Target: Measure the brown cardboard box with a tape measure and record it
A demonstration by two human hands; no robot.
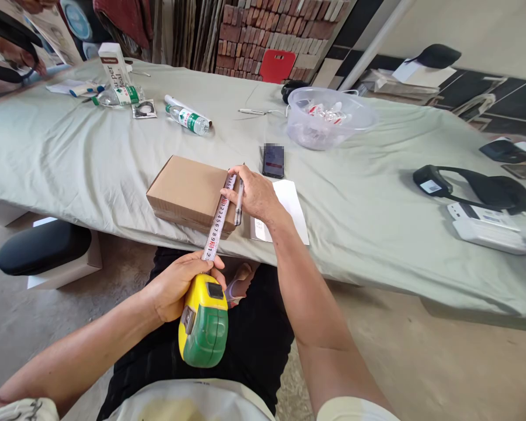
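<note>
A brown cardboard box [188, 190] lies near the front edge of the cloth-covered table. Across its right end runs the pale blade of a yellow and green tape measure [205, 320], pulled out toward me. My left hand [186, 280] is closed on the blade just above the case, which hangs over my lap. At the box's far right corner, my right hand [254, 190] pinches the blade's end against the box. A clear pen [239, 202] is tucked in the same hand, pointing down. Under the right wrist lies a white paper [289, 204].
Beyond the box are a phone [273, 160], a plastic basin [315, 126] with wrapped items and a water bottle [188, 118]. A black headset [473, 187] sits at the right. At the far left a person's hand [21, 55] shows. A black-topped stool [44, 247] stands at lower left.
</note>
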